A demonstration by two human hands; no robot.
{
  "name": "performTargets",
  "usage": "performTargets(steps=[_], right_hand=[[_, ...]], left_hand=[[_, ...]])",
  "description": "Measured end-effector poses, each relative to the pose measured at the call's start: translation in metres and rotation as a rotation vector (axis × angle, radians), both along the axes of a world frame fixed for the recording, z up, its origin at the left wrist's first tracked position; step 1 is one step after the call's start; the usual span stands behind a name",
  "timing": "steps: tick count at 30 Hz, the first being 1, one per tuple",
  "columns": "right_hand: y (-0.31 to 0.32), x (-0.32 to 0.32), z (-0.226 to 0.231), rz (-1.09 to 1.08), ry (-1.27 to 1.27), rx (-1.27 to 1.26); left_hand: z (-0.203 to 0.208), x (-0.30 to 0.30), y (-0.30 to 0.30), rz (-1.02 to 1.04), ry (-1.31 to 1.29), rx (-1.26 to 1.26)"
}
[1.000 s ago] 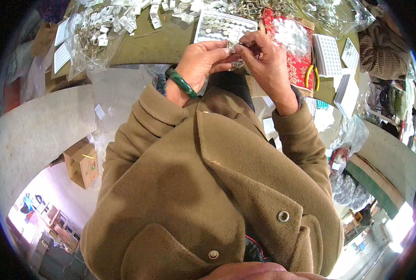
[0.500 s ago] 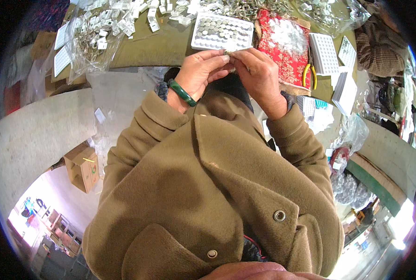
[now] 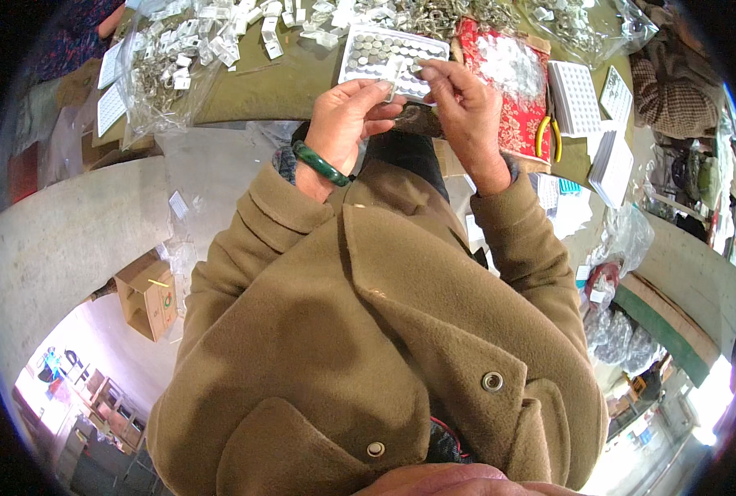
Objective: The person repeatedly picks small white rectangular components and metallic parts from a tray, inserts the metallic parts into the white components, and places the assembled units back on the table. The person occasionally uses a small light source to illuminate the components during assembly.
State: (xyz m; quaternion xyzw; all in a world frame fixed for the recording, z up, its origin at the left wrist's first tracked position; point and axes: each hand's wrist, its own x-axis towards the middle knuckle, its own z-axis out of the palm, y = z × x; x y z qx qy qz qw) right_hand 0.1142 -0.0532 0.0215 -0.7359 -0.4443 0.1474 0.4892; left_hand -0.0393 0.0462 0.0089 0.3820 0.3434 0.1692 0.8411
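Observation:
My left hand (image 3: pixel 347 116), with a dark green bangle on its wrist, pinches a small pale piece between thumb and index finger; its kind is too small to tell. Higher and to the right, my right hand (image 3: pixel 471 103) has thumb and forefinger closed at a tiny dark object over the white tray (image 3: pixel 445 48). I cannot make out what that object is. Round silvery discs sit in rows in the tray, and my fingers hide part of its lower edge.
Right of the tray lies a red patterned cloth (image 3: pixel 512 132) bearing a whitish heap, with yellow-handled pliers (image 3: pixel 556 139) beside it. White dotted cards (image 3: pixel 573 95) are stacked further right. A clear bag (image 3: pixel 157 99) of small white pieces lies left. Another person's hand (image 3: pixel 110 23) shows far left.
My hands have parted. The right has moved up over the tray, while the left has shifted slightly left and down. Another person's hand has appeared at the upper left.

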Motion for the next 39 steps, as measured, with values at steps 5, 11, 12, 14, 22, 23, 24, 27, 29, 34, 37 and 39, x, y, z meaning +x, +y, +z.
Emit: performTargets(steps=[5,11,12,14,22,23,24,27,29,34,37,39], right_hand=[[0.016,0.015,-0.011,-0.003,-0.481,0.091],[0.019,0.012,-0.02,0.018,-0.621,-0.041],[0.018,0.012,-0.019,0.023,-0.625,-0.051],[0.016,0.012,-0.013,0.04,-0.537,0.022],[-0.003,-0.012,0.008,0.179,0.055,0.119],[-0.004,-0.016,0.008,0.182,0.045,0.101],[-0.004,-0.019,0.008,0.155,-0.039,0.117],[-0.002,-0.024,0.006,0.13,-0.273,0.193],[-0.001,-0.025,0.006,0.15,-0.399,0.244],[0.001,-0.026,0.005,0.215,-0.523,0.276],[0.004,-0.028,0.003,0.189,-0.557,0.311],[0.006,-0.029,0.001,0.169,-0.542,0.33]], left_hand=[[-0.003,0.001,-0.002,-0.015,0.01,0.05],[-0.004,-0.001,-0.005,0.013,-0.014,-0.02],[-0.003,-0.002,-0.005,0.006,-0.038,-0.034],[-0.002,-0.002,-0.005,0.009,-0.075,-0.067],[0.003,-0.006,-0.01,-0.041,-0.105,-0.022],[0.004,-0.006,-0.011,-0.038,-0.102,-0.027],[0.004,-0.007,-0.011,-0.038,-0.113,-0.028],[0.004,-0.011,-0.012,-0.036,-0.109,-0.034],[0.003,-0.014,-0.013,-0.052,-0.112,-0.029],[0.002,-0.016,-0.016,0.002,-0.128,0.001],[0.001,-0.017,-0.016,0.029,-0.155,-0.029],[0.001,-0.018,-0.015,0.027,-0.153,-0.041]])
